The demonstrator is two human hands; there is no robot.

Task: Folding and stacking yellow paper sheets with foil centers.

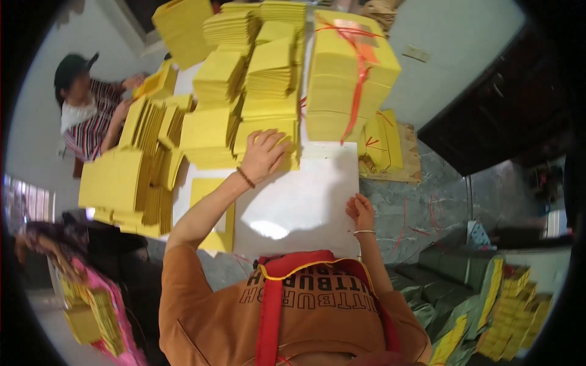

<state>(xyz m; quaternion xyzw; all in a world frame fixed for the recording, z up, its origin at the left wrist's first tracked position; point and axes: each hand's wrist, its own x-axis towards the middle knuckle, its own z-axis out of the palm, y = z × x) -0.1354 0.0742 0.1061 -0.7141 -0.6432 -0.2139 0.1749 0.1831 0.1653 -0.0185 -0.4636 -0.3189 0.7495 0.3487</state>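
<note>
Left grip: fingers spread, unclenched, resting on the front stack; left grip [264, 160].
Right grip: right grip [361, 210] loosely curled beside the desk's right edge, nothing visible inside; whether fully closed, cannot tell.
Front stack: flat yellow paper pieces [276, 125], under the left grip, facing the bare white desk [311, 201].
Near-left corner: flat yellow sheet [223, 238].
Right edge, farther back: tall yellow paper block [326, 85], tied with red ribbon [356, 100].
Progress, judged: that block looks bound; the front stack and left-side yellow stacks [113, 183] appear untied.
</note>
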